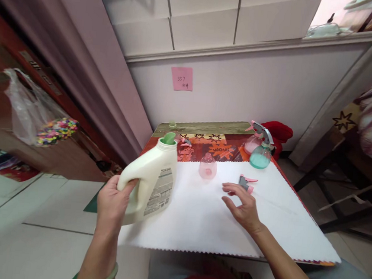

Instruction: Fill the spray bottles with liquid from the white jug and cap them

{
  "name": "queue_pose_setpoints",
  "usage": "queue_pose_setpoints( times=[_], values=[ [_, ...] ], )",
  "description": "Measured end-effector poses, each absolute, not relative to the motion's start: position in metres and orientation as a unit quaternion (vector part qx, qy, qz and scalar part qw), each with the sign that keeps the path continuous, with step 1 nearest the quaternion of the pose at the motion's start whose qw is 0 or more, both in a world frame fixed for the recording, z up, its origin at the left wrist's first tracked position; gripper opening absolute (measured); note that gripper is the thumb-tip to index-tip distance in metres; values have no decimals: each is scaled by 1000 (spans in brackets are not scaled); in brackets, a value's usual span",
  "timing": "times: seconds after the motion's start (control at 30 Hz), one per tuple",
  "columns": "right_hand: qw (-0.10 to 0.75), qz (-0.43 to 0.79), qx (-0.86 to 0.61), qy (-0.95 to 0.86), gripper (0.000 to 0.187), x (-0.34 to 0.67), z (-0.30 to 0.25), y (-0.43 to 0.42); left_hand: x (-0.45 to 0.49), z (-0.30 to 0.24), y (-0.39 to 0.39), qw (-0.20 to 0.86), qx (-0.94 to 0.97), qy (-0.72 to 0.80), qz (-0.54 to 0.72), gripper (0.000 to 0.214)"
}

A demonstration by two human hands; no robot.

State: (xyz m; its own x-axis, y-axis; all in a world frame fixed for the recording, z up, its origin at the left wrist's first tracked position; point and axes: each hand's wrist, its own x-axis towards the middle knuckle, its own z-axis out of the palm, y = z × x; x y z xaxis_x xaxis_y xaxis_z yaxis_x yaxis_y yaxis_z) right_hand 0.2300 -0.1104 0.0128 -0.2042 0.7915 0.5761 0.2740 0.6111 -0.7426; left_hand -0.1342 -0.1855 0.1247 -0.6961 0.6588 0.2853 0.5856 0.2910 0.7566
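My left hand (pixel 114 198) is wrapped round the handle of a large cream-coloured detergent jug (pixel 151 167), held at the table's left side. The jug's mouth is uncapped and shows a green pouring spout (pixel 169 139). A small clear pink spray bottle (pixel 207 169) without its head stands upright on the white cloth. To its right lies a grey and pink trigger sprayer head (pixel 246 184). My right hand (pixel 240 205) hovers between bottle and sprayer head, thumb and fingers apart, with nothing in it.
A spray bottle with teal liquid (pixel 260 158) and a pink spray bottle (pixel 252 144) stand at the back right. Another pink and grey sprayer head (pixel 185 142) and a green cap (pixel 172 124) are at the back left. A white cloth (pixel 198 223) covers the table's front.
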Motion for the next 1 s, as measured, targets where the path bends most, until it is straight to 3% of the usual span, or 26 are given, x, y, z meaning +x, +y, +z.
queue_pose_setpoints(
  times=[0.07, 0.13, 0.2, 0.27, 0.5, 0.63, 0.7, 0.8, 0.9, 1.0],
  values=[
    [463, 398, -322, -723, 30, 200, 26, -107, -125, 131, -188, 86, 392, 807, 433, 45],
    [420, 516, -294, -686, 57, 171, 35, -100, -118, 136, -190, 104, 408, 808, 412, 46],
    [408, 602, -266, -633, 84, 144, 40, -91, -112, 139, -191, 106, 430, 806, 393, 43],
    [417, 657, -220, -588, 96, 121, 43, -80, -105, 140, -191, 106, 447, 804, 378, 38],
    [433, 700, -173, -541, 71, 88, 42, -52, -98, 152, -195, 3, 533, 771, 347, 35],
    [433, 706, -164, -536, 72, 90, 37, -45, -129, 147, -221, -28, 528, 740, 417, 76],
    [436, 707, -165, -532, 73, 91, 35, -44, -147, 129, -239, 24, 470, 720, 510, 103],
    [437, 708, -160, -531, 73, 91, 30, -40, -158, 84, -261, 174, 335, 685, 623, 121],
    [432, 693, -159, -554, 74, 93, 24, -35, -143, 39, -268, 259, 276, 696, 610, 116],
    [438, 648, -187, -594, 73, 96, 16, -30, -118, 14, -258, 293, 294, 704, 576, 94]
  ],
)
